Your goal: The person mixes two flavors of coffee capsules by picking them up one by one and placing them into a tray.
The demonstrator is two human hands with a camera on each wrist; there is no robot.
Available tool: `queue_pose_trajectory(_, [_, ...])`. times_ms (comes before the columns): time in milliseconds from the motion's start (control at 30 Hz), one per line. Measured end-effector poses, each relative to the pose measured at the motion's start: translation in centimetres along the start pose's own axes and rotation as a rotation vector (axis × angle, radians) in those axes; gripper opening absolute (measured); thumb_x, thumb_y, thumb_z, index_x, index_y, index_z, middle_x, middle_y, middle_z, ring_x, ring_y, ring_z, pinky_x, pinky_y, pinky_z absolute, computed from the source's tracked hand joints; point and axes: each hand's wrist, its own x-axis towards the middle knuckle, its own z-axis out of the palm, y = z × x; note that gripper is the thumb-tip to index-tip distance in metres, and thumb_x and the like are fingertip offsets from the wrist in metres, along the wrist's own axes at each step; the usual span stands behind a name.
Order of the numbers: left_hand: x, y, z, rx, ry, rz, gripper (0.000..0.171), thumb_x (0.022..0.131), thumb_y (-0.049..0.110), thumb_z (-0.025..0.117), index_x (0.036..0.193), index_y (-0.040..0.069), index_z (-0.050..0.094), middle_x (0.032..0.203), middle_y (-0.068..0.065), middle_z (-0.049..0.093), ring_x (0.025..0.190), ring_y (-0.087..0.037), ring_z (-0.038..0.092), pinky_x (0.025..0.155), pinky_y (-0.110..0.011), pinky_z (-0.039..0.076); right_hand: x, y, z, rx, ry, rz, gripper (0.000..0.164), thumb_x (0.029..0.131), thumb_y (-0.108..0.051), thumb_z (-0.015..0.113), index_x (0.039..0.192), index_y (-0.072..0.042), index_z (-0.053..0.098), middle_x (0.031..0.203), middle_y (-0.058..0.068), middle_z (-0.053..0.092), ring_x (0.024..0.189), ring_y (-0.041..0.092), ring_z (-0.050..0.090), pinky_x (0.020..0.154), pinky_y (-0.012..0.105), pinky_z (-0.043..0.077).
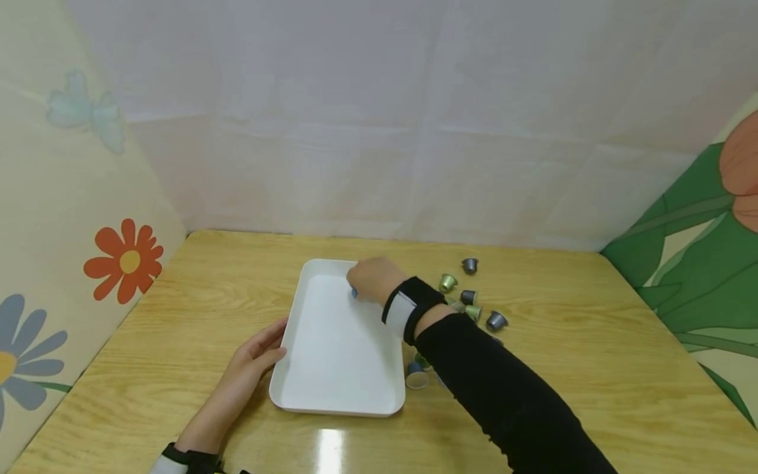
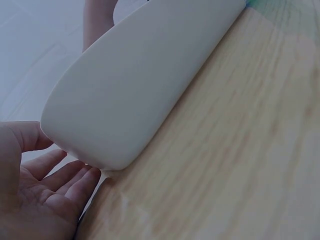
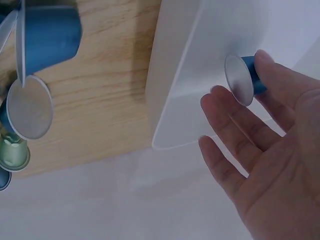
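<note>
A white rectangular tray [image 1: 337, 359] lies on the wooden table. My left hand [image 1: 256, 355] holds its left side, the thumb at the rim and the fingers against the outer wall [image 2: 105, 115]. Over the far part of the tray, my right hand [image 1: 376, 280] pinches a blue coffee capsule [image 3: 257, 75] between thumb and fingers. The capsule's pale foil lid [image 3: 239, 80] faces sideways in the right wrist view. From the head view, only a small blue bit of it shows below the fingers.
Right of the tray lie several loose coffee capsules, among them a dark one [image 1: 470, 265], a green one [image 1: 448, 283] and a blue one [image 1: 416, 375]. My right forearm partly covers this group. A white cloth [image 1: 379, 131] hangs behind the table.
</note>
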Motion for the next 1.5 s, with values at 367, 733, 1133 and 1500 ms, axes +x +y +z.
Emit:
queue_pose_trajectory(367, [-0.1, -0.1, 0.1, 0.011, 0.002, 0.002, 0.054, 0.099, 0.006, 0.054, 0.15, -0.001, 0.037, 0.154, -0.016, 0.038, 0.139, -0.027, 0.036, 0.097, -0.018, 0.043, 0.1, -0.3, 0.3, -0.02, -0.013, 0.011, 0.016, 0.102, -0.021, 0.056, 0.103, -0.008, 0.066, 0.082, 0.001, 0.06, 0.071, 0.015, 0.049, 0.067, 0.027, 0.045])
queue_pose_trajectory(733, [0.1, -0.5, 0.5, 0.002, 0.006, -0.001, 0.054, 0.098, 0.005, 0.055, 0.149, -0.003, 0.038, 0.154, -0.017, 0.038, 0.139, -0.028, 0.037, 0.098, -0.018, 0.043, -1.6, 2.4, 1.8, 0.222, 0.077, -0.075, 0.031, 0.1, -0.027, 0.06, 0.128, -0.013, 0.064, 0.123, 0.004, 0.067, 0.108, 0.02, 0.063, 0.093, 0.035, 0.05])
queue_pose_trajectory(1133, [-0.1, 0.0, 0.0, 0.033, 0.003, 0.0, 0.054, 0.1, 0.008, 0.055, 0.15, -0.002, 0.037, 0.154, -0.017, 0.038, 0.139, -0.029, 0.036, 0.096, -0.017, 0.043, -6.9, 3.4, 3.0, 0.206, 0.358, -0.269, 0.031, 0.098, -0.02, 0.064, 0.128, -0.012, 0.065, 0.123, 0.005, 0.066, 0.112, 0.022, 0.062, 0.096, 0.038, 0.049])
queue_pose_trajectory(1500, [-0.1, -0.1, -0.1, 0.048, -0.013, 0.01, 0.055, 0.1, 0.01, 0.055, 0.15, -0.001, 0.036, 0.155, -0.016, 0.036, 0.14, -0.028, 0.035, 0.098, -0.016, 0.041, -11.8, 3.1, 4.5, 0.187, 0.612, -0.338, 0.033, 0.092, -0.026, 0.072, 0.121, -0.012, 0.067, 0.116, 0.003, 0.068, 0.106, 0.02, 0.063, 0.092, 0.039, 0.051])
